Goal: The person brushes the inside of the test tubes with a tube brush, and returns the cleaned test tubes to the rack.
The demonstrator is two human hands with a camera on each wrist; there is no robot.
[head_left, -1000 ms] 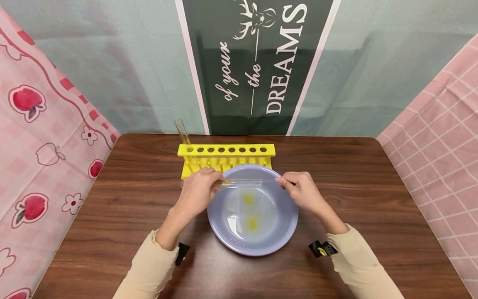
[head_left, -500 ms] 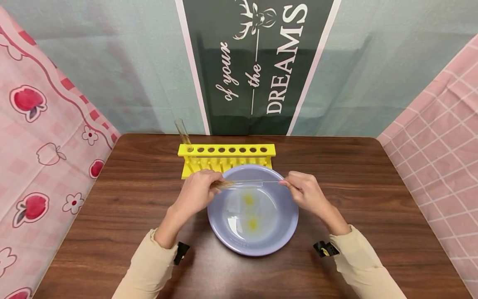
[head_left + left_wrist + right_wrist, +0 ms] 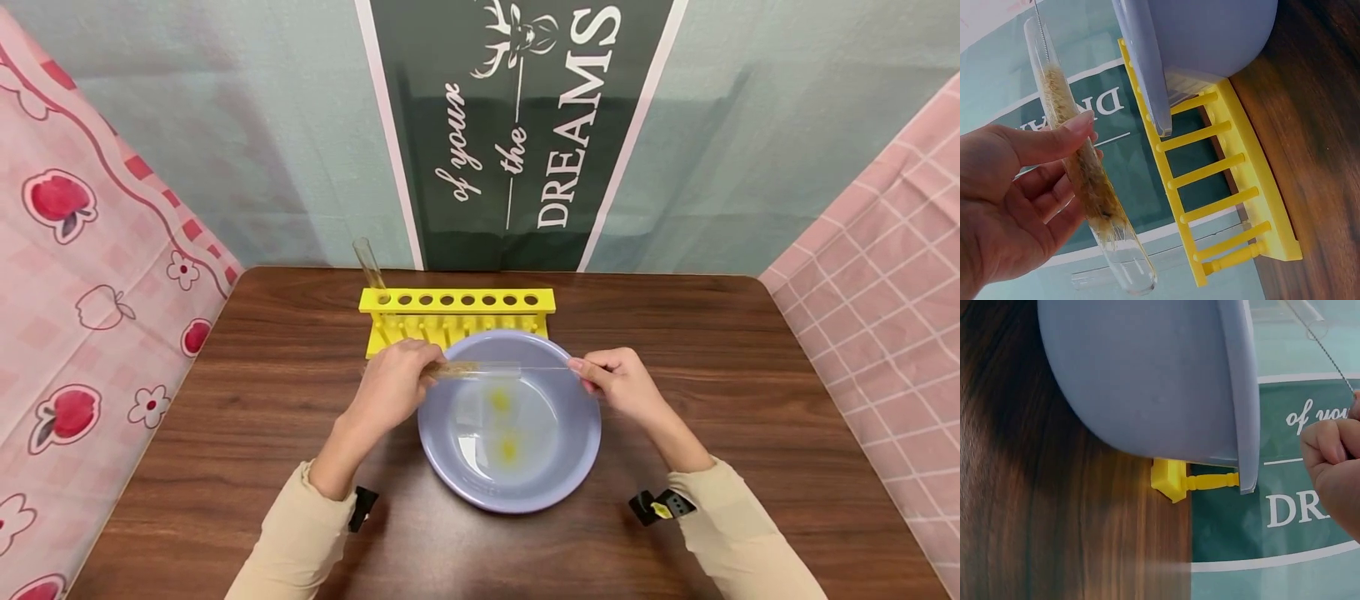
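My left hand point(image 3: 395, 385) grips a clear glass test tube point(image 3: 1129, 269) between thumb and fingers, held sideways over the far part of a lavender basin point(image 3: 510, 498). Inside the tube sits the tan bristle head of a test tube brush point(image 3: 1088, 178), its tip short of the rounded end. The twisted wire handle point(image 3: 1329, 353) comes out of the tube's mouth towards the right. My right hand point(image 3: 618, 382) pinches that wire's far end beyond the basin's right rim. Shallow water with two yellow patches point(image 3: 508, 450) shows in the basin.
Behind the basin stands a yellow test tube rack point(image 3: 457, 302), partly hidden by it. Another glass test tube point(image 3: 367, 262) leans in the rack's leftmost hole. The brown wooden table point(image 3: 712, 350) reaches a curtain at the back.
My right hand has moved slightly to the right with the brush's wire, and more wire shows outside the tube. My left hand stays nearly in place with the test tube.
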